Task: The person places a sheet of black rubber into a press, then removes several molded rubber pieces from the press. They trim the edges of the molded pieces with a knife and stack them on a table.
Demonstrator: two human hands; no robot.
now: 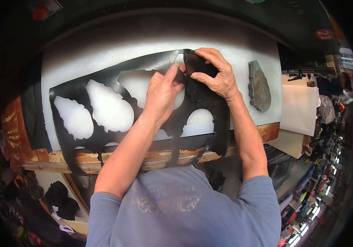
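A thin black sheet [98,103] with several rounded, jagged-edged cutouts lies over the white board and hangs over its near edge. My left hand [160,92] is closed at the sheet's upper right part, thumb and fingers pinching black material; its fingertips are partly hidden. Just right of it, my right hand [219,74] grips a dark cut piece [199,84] between thumb and fingers, at the sheet's far right end. Whether that piece is single or layered, I cannot tell. A worn, greenish-brown cutting die [260,86] lies on the board beyond my right hand.
The white board [242,111] rests on a worn wooden bench [44,164]. A dark machine beam [168,18] spans the far side. White sheets [298,107] stand at the right, with piled materials beyond. Black material [61,199] sits low on the left.
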